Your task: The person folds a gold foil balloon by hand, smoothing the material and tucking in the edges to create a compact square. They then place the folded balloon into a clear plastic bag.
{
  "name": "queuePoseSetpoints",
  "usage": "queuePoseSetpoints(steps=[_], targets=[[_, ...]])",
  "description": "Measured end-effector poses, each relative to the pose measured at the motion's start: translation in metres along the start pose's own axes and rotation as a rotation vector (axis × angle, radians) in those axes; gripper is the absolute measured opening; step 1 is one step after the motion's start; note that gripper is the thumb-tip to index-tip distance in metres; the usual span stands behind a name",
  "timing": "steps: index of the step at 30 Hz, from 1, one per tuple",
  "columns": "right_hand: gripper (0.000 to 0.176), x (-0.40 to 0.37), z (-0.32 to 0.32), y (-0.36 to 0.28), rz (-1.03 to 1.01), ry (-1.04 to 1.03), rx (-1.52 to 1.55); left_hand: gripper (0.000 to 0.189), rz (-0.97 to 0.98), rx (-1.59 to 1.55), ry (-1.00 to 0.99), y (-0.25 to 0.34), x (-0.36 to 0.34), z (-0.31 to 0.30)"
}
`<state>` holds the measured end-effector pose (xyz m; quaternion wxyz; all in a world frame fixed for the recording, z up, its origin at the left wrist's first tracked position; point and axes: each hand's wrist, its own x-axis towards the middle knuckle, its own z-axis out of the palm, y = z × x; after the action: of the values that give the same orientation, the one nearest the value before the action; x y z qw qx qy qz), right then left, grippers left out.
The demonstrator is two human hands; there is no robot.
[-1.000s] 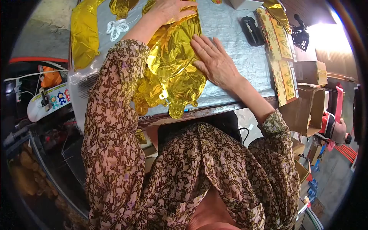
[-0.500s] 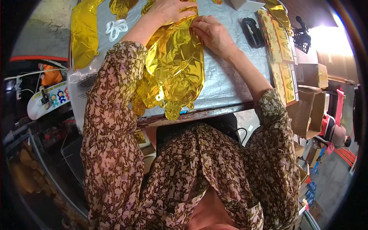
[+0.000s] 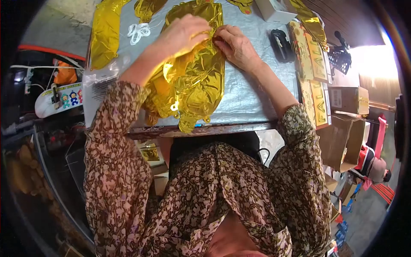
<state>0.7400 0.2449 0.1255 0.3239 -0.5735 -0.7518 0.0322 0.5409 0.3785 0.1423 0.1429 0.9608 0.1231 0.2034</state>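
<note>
A crinkled gold foil balloon (image 3: 195, 81) lies flat on the silver-covered table (image 3: 257, 94), its tabbed end hanging over the near edge. My left hand (image 3: 184, 34) rests on the balloon's upper part, fingers curled against the foil. Touching it from the right, my right hand (image 3: 234, 45) pinches the balloon's right edge between fingertips. Both hands meet near the balloon's top third.
More gold foil balloons (image 3: 102, 36) lie at the far left and top of the table, beside a white cord (image 3: 139, 31). A black tool (image 3: 280, 43), a white box (image 3: 274, 8) and packaged gold letter sheets (image 3: 314, 73) sit right. Cardboard boxes (image 3: 342, 137) stand beyond the table's right edge.
My right hand moved from lying flat on the lower balloon up to its right edge beside my left hand. My left hand came down slightly and the foil is now gathered between both.
</note>
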Motion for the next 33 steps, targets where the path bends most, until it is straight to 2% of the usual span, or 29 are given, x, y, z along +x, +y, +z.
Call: queuePoseSetpoints(steps=[2, 8, 14, 25, 27, 29, 30, 32, 33], targets=[[0.02, 0.001, 0.0, 0.002, -0.001, 0.009, 0.021, 0.034, -0.031, 0.066, -0.044, 0.011, -0.015, 0.005], [0.015, 0.009, -0.003, 0.011, 0.002, -0.017, 0.115, 0.039, -0.04, 0.106, 0.017, 0.014, -0.025, 0.015], [0.017, 0.047, -0.002, 0.05, 0.119, 0.006, 0.024, 0.039, -0.054, 0.059, 0.045, 0.016, -0.026, 0.011], [0.021, 0.09, 0.004, 0.1, 0.162, 0.046, -0.058, 0.04, -0.103, 0.036, 0.016, 0.015, -0.027, 0.013], [0.023, 0.093, 0.002, 0.087, 0.154, 0.033, -0.091, 0.041, -0.109, 0.044, 0.017, 0.012, -0.029, 0.017], [0.026, 0.082, -0.002, 0.063, 0.133, 0.193, -0.181, 0.041, -0.098, 0.045, 0.029, 0.008, -0.029, 0.022], [0.026, 0.073, -0.005, 0.044, 0.129, 0.19, -0.18, 0.041, -0.087, 0.042, 0.04, 0.007, -0.03, 0.023], [0.024, 0.05, -0.01, 0.005, 0.346, 0.035, 0.055, 0.042, -0.118, 0.022, 0.025, 0.009, -0.03, 0.021], [0.024, 0.039, -0.009, -0.006, 0.345, 0.029, 0.055, 0.043, -0.126, 0.021, 0.035, 0.009, -0.029, 0.022]])
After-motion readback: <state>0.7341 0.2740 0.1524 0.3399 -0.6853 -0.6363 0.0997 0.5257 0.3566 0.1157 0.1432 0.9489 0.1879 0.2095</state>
